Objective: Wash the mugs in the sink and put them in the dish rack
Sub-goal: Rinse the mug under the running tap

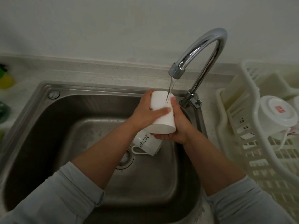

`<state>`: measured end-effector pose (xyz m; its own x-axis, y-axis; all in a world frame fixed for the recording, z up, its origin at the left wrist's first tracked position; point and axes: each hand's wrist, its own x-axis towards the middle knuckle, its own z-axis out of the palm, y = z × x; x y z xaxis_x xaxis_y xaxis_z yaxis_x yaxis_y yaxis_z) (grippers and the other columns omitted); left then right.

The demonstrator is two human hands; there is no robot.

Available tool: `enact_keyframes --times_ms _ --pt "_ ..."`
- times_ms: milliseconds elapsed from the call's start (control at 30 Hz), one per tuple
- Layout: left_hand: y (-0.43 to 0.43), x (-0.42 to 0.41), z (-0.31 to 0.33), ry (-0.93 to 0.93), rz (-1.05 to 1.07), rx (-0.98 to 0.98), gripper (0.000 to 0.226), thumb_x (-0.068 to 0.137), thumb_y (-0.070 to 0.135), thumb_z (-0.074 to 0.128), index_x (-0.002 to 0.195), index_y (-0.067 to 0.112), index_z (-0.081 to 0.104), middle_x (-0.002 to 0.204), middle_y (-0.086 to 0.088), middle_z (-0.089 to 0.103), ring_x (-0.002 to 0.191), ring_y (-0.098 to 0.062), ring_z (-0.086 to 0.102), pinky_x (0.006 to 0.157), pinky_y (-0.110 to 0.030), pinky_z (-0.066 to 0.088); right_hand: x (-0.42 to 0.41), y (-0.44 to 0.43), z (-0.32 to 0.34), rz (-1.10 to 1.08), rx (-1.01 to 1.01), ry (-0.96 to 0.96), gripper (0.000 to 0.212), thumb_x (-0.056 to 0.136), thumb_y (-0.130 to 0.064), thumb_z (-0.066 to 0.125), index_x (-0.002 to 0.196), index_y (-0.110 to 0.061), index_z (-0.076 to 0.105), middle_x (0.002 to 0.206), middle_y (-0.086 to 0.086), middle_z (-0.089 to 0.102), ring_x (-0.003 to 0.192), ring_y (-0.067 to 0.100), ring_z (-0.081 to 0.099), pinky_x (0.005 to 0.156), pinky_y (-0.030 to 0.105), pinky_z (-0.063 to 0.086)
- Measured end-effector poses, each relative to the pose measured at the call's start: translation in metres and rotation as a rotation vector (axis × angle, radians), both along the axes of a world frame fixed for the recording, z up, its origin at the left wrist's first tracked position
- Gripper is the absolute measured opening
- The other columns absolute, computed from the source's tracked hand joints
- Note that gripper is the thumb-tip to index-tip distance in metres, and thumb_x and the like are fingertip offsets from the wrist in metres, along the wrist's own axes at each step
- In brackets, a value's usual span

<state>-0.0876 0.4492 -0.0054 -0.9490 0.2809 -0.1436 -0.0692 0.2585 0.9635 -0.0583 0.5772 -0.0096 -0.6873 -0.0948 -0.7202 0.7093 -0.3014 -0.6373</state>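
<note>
A plain white mug (163,120) is held over the steel sink (53,126) under the running tap (202,54), its base toward the water stream. My left hand (147,110) wraps around its left side with the thumb across the front. My right hand (176,125) grips the right side, fingers curled under the rim. Below them a second white mug (147,144) with black lettering lies on its side in the basin near the drain. At the right stands the cream plastic dish rack (242,143), with one white mug (276,115) resting in it.
Green and yellow items (4,78) stand on the counter at the far left. The drain (125,160) sits in the middle of the basin. A white wall rises behind the counter. The tap's base (191,99) stands between sink and rack.
</note>
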Motion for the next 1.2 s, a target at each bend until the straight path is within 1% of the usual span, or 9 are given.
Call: enact_keyframes --times_ms 167,333,467,567,700,800,900,1067,1200 --pt "-0.006 0.004 -0.004 0.150 -0.216 -0.131 0.087 0.068 0.033 0.081 0.139 0.036 0.031 0.140 -0.001 0.021 0.121 -0.014 0.031 0.090 -0.015 0.034 0.000 0.006 -0.004 -0.024 -0.106 -0.100 0.076 0.075 -0.083 0.032 0.109 -0.022 0.063 0.101 0.015 0.070 0.100 0.036 0.063 0.090 0.053 0.049" --pt "-0.004 -0.003 -0.004 0.053 -0.106 -0.079 0.036 0.085 0.043 0.060 0.120 0.041 0.051 0.132 -0.003 0.036 0.114 -0.019 0.043 0.094 -0.029 0.038 0.003 0.013 0.001 0.054 -0.172 -0.104 0.065 0.086 -0.071 0.036 0.122 -0.021 0.056 0.101 0.019 0.071 0.093 0.039 0.067 0.077 0.056 0.053" --pt "-0.003 -0.009 -0.004 -0.379 0.067 0.227 0.030 0.088 0.045 0.044 0.095 0.021 0.061 0.099 -0.005 0.062 0.093 -0.024 0.058 0.077 -0.034 0.046 0.006 0.020 0.007 0.282 0.027 0.044 0.074 0.077 -0.081 0.029 0.107 -0.023 0.064 0.089 0.016 0.071 0.079 0.033 0.063 0.049 0.024 0.052" --pt "-0.003 -0.008 -0.004 -0.717 0.100 0.283 0.035 0.083 0.049 0.045 0.092 0.019 0.059 0.091 -0.008 0.062 0.085 -0.025 0.057 0.072 -0.034 0.046 0.009 0.023 0.006 0.390 0.167 0.133 0.082 0.063 -0.090 0.034 0.108 -0.030 0.067 0.101 0.024 0.067 0.086 0.032 0.047 0.051 0.023 0.035" --pt "0.003 0.004 -0.016 -0.734 0.034 0.351 0.069 0.072 0.075 0.048 0.120 0.026 0.057 0.113 -0.011 0.063 0.099 -0.027 0.060 0.071 -0.036 0.050 0.013 0.028 0.007 0.354 0.504 0.196 0.032 0.091 -0.038 0.054 0.108 -0.013 0.060 0.063 0.009 0.068 0.060 0.016 0.059 0.067 0.028 0.042" --pt "-0.001 0.023 -0.031 -0.629 0.046 0.401 0.080 0.070 0.058 0.067 0.139 0.033 0.035 0.136 -0.009 0.046 0.115 -0.028 0.051 0.074 -0.035 0.050 0.020 0.026 0.011 0.384 0.647 0.153 0.014 0.092 -0.012 0.048 0.105 -0.013 0.051 0.058 0.005 0.061 0.054 0.014 0.054 0.056 0.025 0.041" --pt "-0.009 0.036 -0.040 -0.584 0.142 0.468 0.074 0.069 0.042 0.064 0.134 0.033 0.032 0.134 -0.006 0.042 0.111 -0.026 0.050 0.074 -0.036 0.051 0.019 0.007 0.016 0.331 0.599 0.102 0.015 0.091 -0.004 0.043 0.102 -0.012 0.049 0.059 0.008 0.055 0.047 0.013 0.050 0.049 0.023 0.038" --pt "0.015 0.032 -0.022 -0.521 0.210 0.469 0.066 0.085 0.034 0.061 0.141 0.028 0.026 0.131 -0.005 0.044 0.104 -0.021 0.054 0.084 -0.042 0.051 0.008 0.010 0.022 0.074 0.606 0.004 0.019 0.087 -0.003 0.037 0.075 -0.011 0.050 0.032 0.000 0.046 0.020 0.004 0.036 0.039 0.011 0.037" --pt "0.012 0.057 -0.036 -0.570 0.225 0.554 0.073 0.072 0.042 0.071 0.134 0.029 0.035 0.130 -0.009 0.048 0.103 -0.023 0.055 0.084 -0.039 0.053 0.015 0.003 0.020 0.185 0.671 -0.035 0.017 0.084 0.001 0.037 0.085 -0.003 0.054 0.059 0.012 0.046 0.031 0.012 0.044 0.039 0.015 0.037"
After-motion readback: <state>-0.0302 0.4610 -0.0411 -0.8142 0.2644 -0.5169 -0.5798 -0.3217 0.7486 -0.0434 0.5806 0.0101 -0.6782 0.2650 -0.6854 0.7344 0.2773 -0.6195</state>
